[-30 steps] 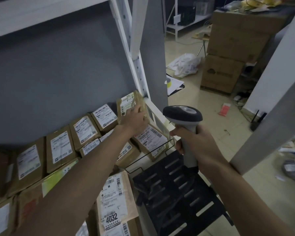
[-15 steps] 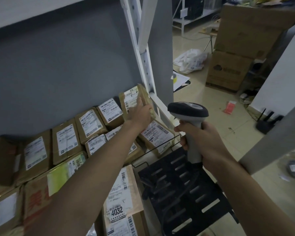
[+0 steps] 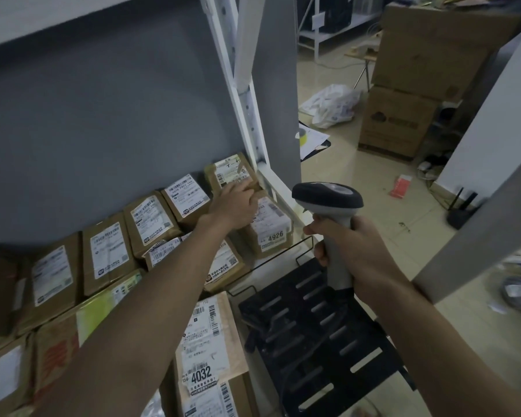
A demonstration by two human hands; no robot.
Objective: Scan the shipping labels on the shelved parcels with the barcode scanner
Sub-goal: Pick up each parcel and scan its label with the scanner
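nearby, black rack point(image 3: 328, 332) under rt hand point(image 3: 355, 257), maybe touching scanner point(image 3: 328, 203).

Single head view, looking forward-down, close over shelf point(image 3: 268, 176).

Dim storeroom with a grey wall, white racking and a pale tiled floor.

A flat grey wall point(image 3: 109, 115) fills the left, crossed by a white shelf board point(image 3: 73, 16) at the top and a perforated white upright point(image 3: 241, 85) to its right. The glossy cream floor point(image 3: 358, 182) runs to the far right, where large brown cartons point(image 3: 427, 73) stand stacked. Near them lie a crumpled white bag point(image 3: 333, 105), papers on a dark board point(image 3: 312, 139) and a small red packet point(image 3: 400, 185). A white wall point(image 3: 494, 115) closes the right, with a black router point(image 3: 462, 210) at its foot. A black slotted platform point(image 3: 328, 341) sits near and low. Far back stands another white rack point(image 3: 328, 34).
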